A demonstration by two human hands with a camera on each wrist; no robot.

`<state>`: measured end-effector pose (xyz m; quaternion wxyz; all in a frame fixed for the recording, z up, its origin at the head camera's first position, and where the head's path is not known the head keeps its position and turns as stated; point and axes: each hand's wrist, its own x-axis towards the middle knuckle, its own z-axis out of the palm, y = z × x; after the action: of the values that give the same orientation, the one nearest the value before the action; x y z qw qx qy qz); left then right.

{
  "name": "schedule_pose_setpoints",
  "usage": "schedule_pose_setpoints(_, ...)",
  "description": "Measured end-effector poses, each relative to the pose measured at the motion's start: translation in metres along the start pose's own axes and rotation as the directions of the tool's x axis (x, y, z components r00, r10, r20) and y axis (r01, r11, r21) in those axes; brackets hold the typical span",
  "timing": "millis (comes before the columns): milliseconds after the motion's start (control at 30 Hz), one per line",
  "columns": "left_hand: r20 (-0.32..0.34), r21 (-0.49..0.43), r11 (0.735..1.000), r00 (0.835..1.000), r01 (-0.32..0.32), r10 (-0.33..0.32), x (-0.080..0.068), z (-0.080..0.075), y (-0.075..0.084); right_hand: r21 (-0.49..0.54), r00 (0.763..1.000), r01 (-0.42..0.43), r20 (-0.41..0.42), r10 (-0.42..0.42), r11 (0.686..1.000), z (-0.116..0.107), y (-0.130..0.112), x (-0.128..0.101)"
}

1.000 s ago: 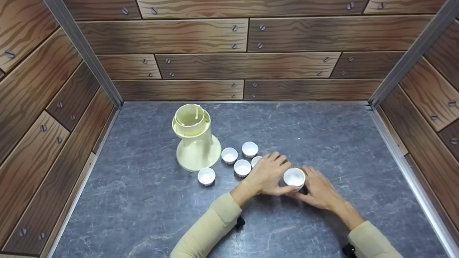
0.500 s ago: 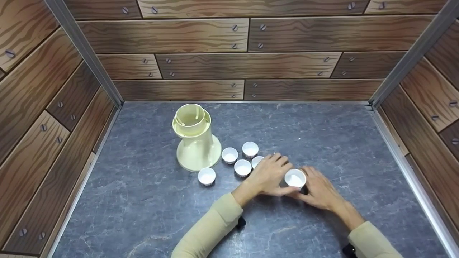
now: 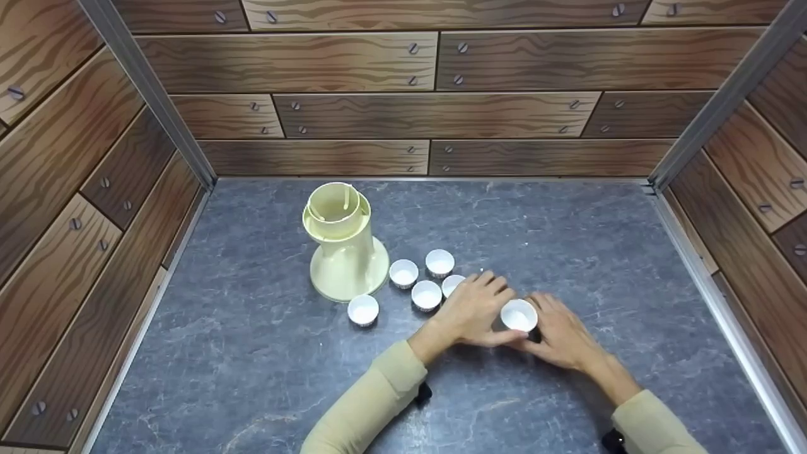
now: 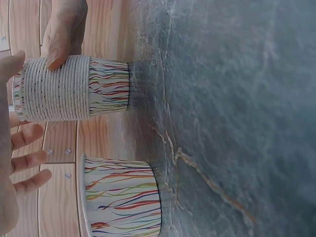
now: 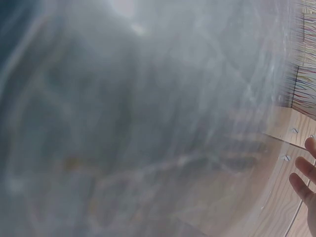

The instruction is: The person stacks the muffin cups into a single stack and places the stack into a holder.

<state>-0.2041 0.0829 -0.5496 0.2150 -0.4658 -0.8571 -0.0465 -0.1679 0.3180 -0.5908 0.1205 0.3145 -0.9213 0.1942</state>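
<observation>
A tall stack of nested white paper cups, printed with coloured wavy lines lower down, stands upright between my hands. The white inside of its top cup shows in the head view. My left hand holds the stack near its top, thumb across the front and index finger on the far side; its other fingers are spread in the left wrist view. From the right, my right hand grips the stack, its thumb pressed on the rims. One loose paper cup stands near my left wrist.
Several single paper cups stand mouth up to the left of my left hand, one partly hidden by it. Behind them stands a pale yellow plastic stand with a flared base and an open top. Wood-patterned walls enclose the grey marbled table.
The top of the stack has shifted slightly right and toward me, and the second rim beneath it is out of sight. My left hand has followed a little to the right.
</observation>
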Motion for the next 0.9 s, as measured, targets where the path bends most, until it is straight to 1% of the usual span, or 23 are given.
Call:
schedule_pose_setpoints(333, -0.005, 0.001, 1.000, 1.000, 0.005, -0.005, -0.0008, 0.0015, -0.0005, -0.008, 1.000, 0.015, 0.002, -0.015, 1.000, -0.0007, -0.0003, 0.0015)
schedule_pose_setpoints(567, 0.003, -0.028, 1.000, 1.000, 0.009, -0.009, -0.0024, 0.0031, -0.0012, -0.017, 1.000, 0.015, -0.009, -0.015, 1.000, 0.0004, -0.0004, 0.0018)
schedule_pose_setpoints(900, 0.001, -0.018, 1.000, 1.000, 0.004, -0.004, -0.0027, 0.0027, -0.0020, -0.006, 1.000, 0.004, 0.005, -0.004, 1.000, -0.0017, -0.0020, 0.0020)
